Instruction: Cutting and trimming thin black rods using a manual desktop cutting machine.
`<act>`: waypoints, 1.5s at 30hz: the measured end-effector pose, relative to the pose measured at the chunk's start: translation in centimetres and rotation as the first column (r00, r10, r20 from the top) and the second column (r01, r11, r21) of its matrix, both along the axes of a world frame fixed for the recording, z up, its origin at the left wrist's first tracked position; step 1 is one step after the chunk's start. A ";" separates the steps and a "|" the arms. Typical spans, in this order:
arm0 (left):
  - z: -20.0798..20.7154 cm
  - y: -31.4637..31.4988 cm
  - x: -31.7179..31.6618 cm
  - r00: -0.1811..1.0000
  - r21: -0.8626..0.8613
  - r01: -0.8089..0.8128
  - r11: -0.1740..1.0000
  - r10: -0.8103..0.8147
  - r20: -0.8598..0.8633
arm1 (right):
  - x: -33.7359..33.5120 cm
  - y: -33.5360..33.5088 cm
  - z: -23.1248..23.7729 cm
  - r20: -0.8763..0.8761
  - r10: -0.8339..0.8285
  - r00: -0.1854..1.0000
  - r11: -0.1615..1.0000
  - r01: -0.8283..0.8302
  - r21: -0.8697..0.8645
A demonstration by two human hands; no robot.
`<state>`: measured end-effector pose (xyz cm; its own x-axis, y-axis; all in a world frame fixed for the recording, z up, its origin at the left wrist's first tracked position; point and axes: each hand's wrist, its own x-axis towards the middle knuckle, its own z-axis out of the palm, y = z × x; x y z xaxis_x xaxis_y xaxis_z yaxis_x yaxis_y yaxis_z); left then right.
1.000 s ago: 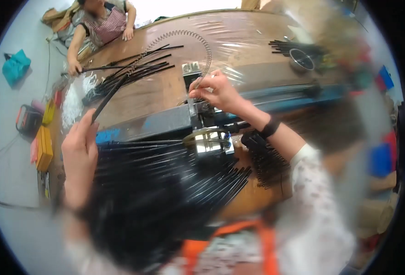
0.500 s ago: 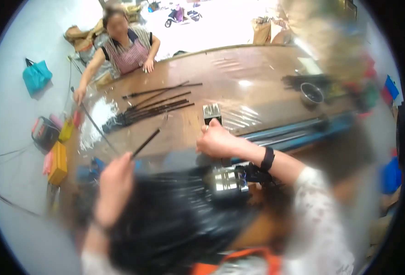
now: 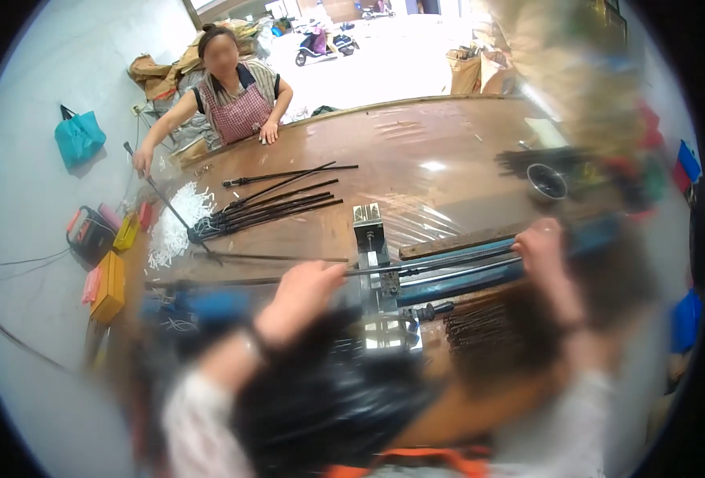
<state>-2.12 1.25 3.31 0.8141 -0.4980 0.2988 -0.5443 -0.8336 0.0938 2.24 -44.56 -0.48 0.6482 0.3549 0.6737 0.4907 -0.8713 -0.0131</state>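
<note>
- The left hand (image 3: 304, 291) is closing its grip on a thin dark rod (image 3: 440, 263) that is lying across a small metal fixture (image 3: 372, 259) on the table (image 3: 448, 151); its fingers are curled around the rod's near end.
- The right hand (image 3: 542, 248) is resting on the same rod further along, just past the fixture; motion blur is hiding whether its grip is clenched, so I cannot tell.
- Judging by this, the step in hand is seating 1 rod in the fixture, with the 2 hands steadying it either side.
- The next move is calling for keeping the rod level and pressed into the fixture.
- Beyond the left grip, a bundle of dark rods (image 3: 276, 203) is lying; below the right grip, another stack (image 3: 480, 331) is waiting.
- Across the table, another person (image 3: 237, 92) is handling a long rod.
</note>
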 end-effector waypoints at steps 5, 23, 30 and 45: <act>-1.9 -0.6 0.7 0.988 -0.089 -0.003 0.996 -0.011 -0.156 | -0.6 -1.3 -0.8 -0.031 0.011 0.999 0.998 -0.009 0.068; -3.0 -1.3 1.9 0.980 -0.186 -0.069 0.980 0.032 -0.194 | 1.0 -3.6 -3.7 -0.093 0.057 0.994 0.991 -0.045 0.125; -2.9 -1.0 1.3 0.941 -0.234 -0.149 0.961 0.066 -0.332 | 1.2 -2.5 -4.1 -0.132 0.033 0.991 0.987 -0.012 0.159; -4.8 -2.6 2.4 0.974 -0.187 0.052 0.981 -0.091 -0.208 | -4.0 1.0 0.0 -0.061 -0.081 0.995 0.993 0.086 0.082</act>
